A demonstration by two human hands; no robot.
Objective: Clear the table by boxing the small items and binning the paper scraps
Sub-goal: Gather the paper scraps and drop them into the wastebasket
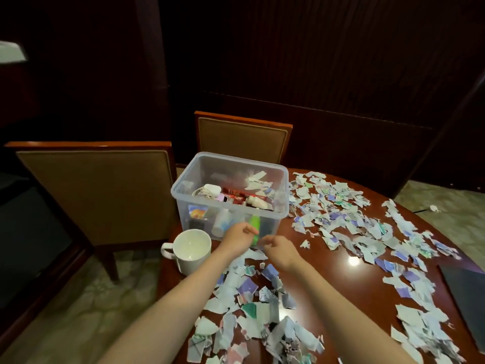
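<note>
A clear plastic box (pixel 284 177) stands at the table's far left and holds several small items: a white charger with cable, red sachets, small bottles and a few paper scraps. A green bottle (pixel 255 224) shows through its front wall. Torn paper scraps (pixel 262 311) cover the table in front of me, and more paper scraps (pixel 349 222) spread to the right. My left hand (pixel 237 236) hovers against the box's front wall, fingers loosely curled, holding nothing I can see. My right hand (pixel 279 252) is beside it, just above the scraps, fingers apart and empty.
A white mug (pixel 191 252) stands at the table's left edge next to the box. A dark flat object (pixel 467 298) lies at the right edge. Two upholstered chairs (pixel 99 193) stand left of and behind the round wooden table (pixel 346 282). No bin is in view.
</note>
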